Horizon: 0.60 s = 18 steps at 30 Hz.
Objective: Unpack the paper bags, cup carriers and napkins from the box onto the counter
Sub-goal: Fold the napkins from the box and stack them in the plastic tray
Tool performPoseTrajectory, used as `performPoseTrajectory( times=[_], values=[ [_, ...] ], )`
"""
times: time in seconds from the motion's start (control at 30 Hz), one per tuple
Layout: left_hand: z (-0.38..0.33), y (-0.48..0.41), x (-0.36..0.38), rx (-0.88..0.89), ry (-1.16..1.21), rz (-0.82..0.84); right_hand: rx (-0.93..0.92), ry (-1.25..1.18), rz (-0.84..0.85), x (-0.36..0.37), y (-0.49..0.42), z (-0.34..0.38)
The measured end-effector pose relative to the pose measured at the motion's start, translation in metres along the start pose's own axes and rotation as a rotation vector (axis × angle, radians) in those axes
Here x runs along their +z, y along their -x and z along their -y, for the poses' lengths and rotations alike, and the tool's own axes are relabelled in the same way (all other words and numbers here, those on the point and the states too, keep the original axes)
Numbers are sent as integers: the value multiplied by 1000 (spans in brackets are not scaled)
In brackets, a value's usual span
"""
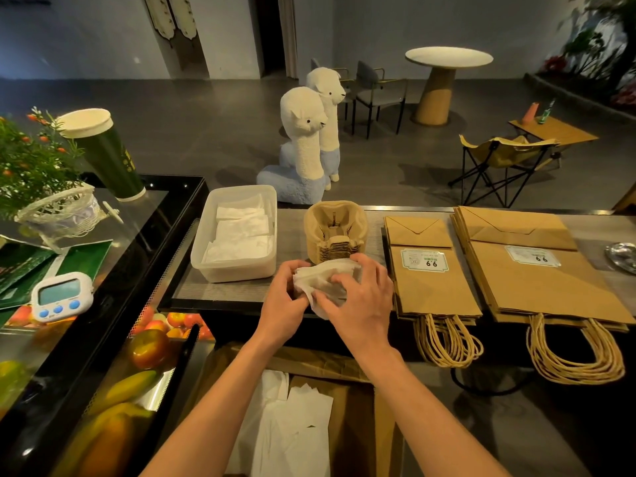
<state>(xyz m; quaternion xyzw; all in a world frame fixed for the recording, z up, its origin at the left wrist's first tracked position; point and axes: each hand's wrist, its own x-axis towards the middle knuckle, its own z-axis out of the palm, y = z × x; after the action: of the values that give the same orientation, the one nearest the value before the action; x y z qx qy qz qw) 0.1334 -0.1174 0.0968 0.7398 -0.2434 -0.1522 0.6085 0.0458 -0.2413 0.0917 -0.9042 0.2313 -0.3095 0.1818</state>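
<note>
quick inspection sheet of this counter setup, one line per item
surface: grey counter, mostly covered
job's things: small paper bags and large paper bags lie flat, handles over the near edge; cup carriers stacked; napkins in a tub; loose napkins in the box below
clutter: timer, green cup, plant, fruit
grippers: left hand and right hand hold a napkin wad
cables: nothing seen
surroundings: alpaca toys, round table, chairs

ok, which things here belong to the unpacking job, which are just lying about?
Job: napkins held by left hand and right hand, plastic tub, cup carriers, small paper bags, large paper bags, box.
Lying about: timer, green cup, potted plant, alpaca toys, fruit.
</note>
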Motion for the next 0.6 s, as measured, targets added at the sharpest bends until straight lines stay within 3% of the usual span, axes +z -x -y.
performPoseTrajectory(
  times=[0.2,0.4,0.6],
  values=[
    [-4,3,-9,25,46,61,57,-53,-29,-1,-1,-2],
    [-9,-1,-7,12,104,91,-46,-9,-80,-7,-1,-1],
    [-8,-2,-10,-44,81,121,-178,103,2,-19,-9,-8]
  ],
)
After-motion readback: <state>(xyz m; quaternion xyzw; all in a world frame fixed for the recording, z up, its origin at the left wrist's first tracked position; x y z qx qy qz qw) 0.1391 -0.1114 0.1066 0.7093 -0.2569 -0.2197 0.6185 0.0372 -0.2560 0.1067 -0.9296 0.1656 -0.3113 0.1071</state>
